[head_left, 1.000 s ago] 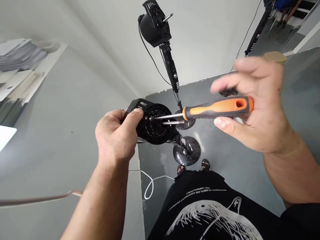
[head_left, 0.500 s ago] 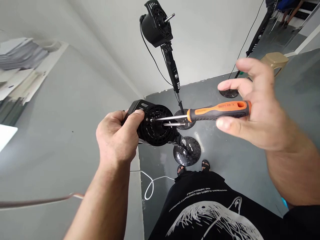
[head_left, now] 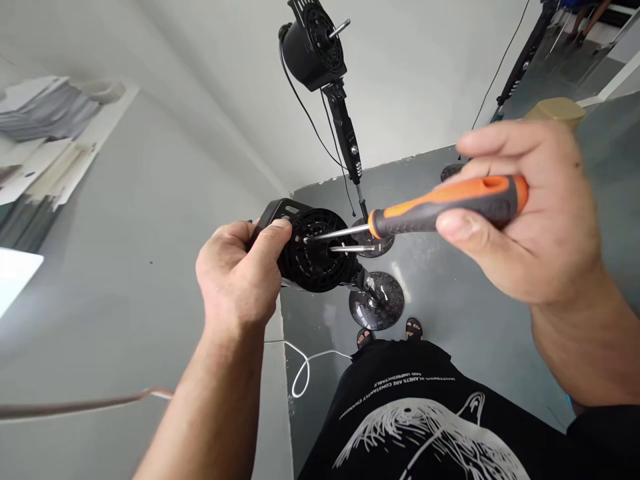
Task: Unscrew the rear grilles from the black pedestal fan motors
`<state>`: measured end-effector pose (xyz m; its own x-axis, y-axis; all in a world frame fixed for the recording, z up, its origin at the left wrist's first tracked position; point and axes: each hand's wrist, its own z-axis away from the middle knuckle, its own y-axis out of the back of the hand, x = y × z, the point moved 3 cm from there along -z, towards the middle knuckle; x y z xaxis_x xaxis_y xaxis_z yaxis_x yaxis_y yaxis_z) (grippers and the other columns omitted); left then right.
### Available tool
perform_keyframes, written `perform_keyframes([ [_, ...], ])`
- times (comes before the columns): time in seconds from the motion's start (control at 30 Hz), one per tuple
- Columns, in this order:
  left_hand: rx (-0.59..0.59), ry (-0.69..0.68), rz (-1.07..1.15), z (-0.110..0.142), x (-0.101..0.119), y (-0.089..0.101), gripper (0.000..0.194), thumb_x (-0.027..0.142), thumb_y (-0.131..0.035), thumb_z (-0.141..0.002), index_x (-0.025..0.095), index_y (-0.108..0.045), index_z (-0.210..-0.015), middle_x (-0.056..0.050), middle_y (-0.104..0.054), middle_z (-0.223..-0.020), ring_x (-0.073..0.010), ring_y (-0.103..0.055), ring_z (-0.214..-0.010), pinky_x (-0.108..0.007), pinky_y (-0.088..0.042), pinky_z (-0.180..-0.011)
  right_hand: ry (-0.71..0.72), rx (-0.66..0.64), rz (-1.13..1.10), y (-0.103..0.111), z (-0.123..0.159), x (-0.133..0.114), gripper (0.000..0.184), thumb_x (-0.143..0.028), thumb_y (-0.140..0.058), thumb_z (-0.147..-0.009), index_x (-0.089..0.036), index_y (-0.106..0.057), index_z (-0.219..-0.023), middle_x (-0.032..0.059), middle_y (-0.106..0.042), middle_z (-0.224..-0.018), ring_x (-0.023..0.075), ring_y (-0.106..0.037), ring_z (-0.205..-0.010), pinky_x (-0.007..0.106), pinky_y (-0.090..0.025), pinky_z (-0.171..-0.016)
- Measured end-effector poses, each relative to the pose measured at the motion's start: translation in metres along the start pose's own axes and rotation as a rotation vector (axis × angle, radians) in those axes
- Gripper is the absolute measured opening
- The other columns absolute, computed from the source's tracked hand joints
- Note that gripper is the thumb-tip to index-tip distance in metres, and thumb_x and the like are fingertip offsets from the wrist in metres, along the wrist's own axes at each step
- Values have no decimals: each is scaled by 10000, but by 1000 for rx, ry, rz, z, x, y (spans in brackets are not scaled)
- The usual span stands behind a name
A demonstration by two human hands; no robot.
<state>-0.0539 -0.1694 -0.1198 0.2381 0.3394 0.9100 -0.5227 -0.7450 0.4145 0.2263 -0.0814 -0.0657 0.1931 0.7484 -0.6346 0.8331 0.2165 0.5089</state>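
Gripping a black fan motor housing (head_left: 313, 250) out in front of the body, the left hand (head_left: 235, 280) has its fingers curled around the back and side of the casing, with the left thumb (head_left: 277, 230) pressed on the rim of the round slotted grille. That's a firm clench, and it looks like a brace: the grille face is turned toward the tool, so the housing can't easily twist away. Over on the right, the right hand (head_left: 530, 227) is grasping an orange-and-grey screwdriver (head_left: 480, 200), pinching the handle between the right thumb (head_left: 455, 225) and the curled fingers (head_left: 505, 143) rather than wrapping it in a full fist, which suits fine control of the tip. The long steel shaft (head_left: 340, 232) reaches across the grille, and its tip lands near the centre of the grille, just beside the left thumb. From this angle I can't tell whether it's seated in a screw head. Running almost alongside the shaft is the short silver motor spindle (head_left: 345, 249), sticking out from the grille's middle. Behind the hands, another fan motor (head_left: 313, 50) sits on top of a black stand pole (head_left: 345, 130), and a round dark base (head_left: 376, 300) rests on the grey floor below, near the person's sandals (head_left: 413, 328). A white cord (head_left: 300, 373) loops across the floor just beside the black printed T-shirt (head_left: 420, 433).
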Motion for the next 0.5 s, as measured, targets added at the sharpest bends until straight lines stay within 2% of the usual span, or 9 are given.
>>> perform_keyframes([
  [0.03, -2, -1, 0, 0, 0, 0, 310, 466, -773, -611, 228, -580, -562, 34, -510, -477, -104, -436, -449, -244, -310, -368, -18, -14, 6, 0, -1, 1, 414, -397, -704, -997, -276, -528, -1352, 31, -688, -977, 212, -730, -890, 374, -655, -686],
  [0.07, -1, -1, 1, -1, 0, 0, 308, 462, -775, -615, 228, -581, -565, 35, -508, -478, -105, -437, -452, -243, -312, -371, -19, -40, 15, 0, -2, 2, 483, -433, -717, -984, -285, -494, -1387, 34, -679, -1015, 206, -718, -876, 359, -644, -651],
  [0.17, 13, -4, -3, -1, -1, 0, 310, 449, -784, -629, 227, -577, -567, 41, -480, -469, -103, -413, -450, -249, -299, -374, 70, -135, 7, 1, -5, 1, 698, -377, -808, -890, -314, -417, -1464, 66, -645, -1254, 214, -712, -983, 313, -619, -586],
  [0.23, 16, -6, -11, -1, 0, 0, 308, 438, -789, -638, 226, -577, -565, 39, -478, -472, -106, -409, -453, -256, -289, -374, 73, -114, 14, 3, -6, 0, 544, -340, -789, -909, -292, -498, -1366, 45, -677, -1150, 177, -701, -844, 308, -599, -571],
  [0.3, 7, -4, -17, -1, 1, 1, 306, 428, -786, -649, 225, -574, -563, 37, -483, -478, -111, -422, -462, -260, -297, -381, 2, -70, 13, 3, -5, 0, 364, -439, -688, -1003, -270, -531, -1284, 29, -682, -996, 157, -658, -712, 321, -564, -546],
  [0.37, -2, 7, -27, 0, 1, 1, 311, 426, -786, -656, 226, -568, -559, 39, -463, -473, -114, -419, -462, -264, -305, -385, -42, -59, 3, 1, -4, -1, 437, -541, -627, -1026, -281, -489, -1349, 75, -672, -1155, 198, -703, -856, 334, -561, -550],
  [0.43, 2, 7, -24, 0, 0, 2, 305, 427, -788, -659, 225, -577, -569, 40, -454, -472, -114, -409, -462, -266, -306, -388, -8, -51, 11, -1, -2, -4, 546, -524, -719, -963, -312, -464, -1397, 99, -578, -1421, 234, -711, -1044, 341, -589, -590],
  [0.47, 5, 5, -17, 0, 0, 2, 298, 427, -791, -658, 225, -586, -579, 39, -459, -475, -115, -409, -463, -268, -304, -387, 5, -32, 21, -1, -1, -5, 533, -483, -759, -937, -317, -491, -1367, 89, -551, -1471, 228, -713, -1042, 339, -595, -601],
  [0.5, 9, 0, -7, 0, 0, 2, 296, 428, -793, -655, 225, -589, -586, 38, -466, -479, -116, -408, -464, -270, -301, -386, 3, -9, 40, -1, 0, -5, 456, -448, -766, -936, -310, -532, -1301, 74, -587, -1430, 200, -718, -952, 334, -589, -596],
])
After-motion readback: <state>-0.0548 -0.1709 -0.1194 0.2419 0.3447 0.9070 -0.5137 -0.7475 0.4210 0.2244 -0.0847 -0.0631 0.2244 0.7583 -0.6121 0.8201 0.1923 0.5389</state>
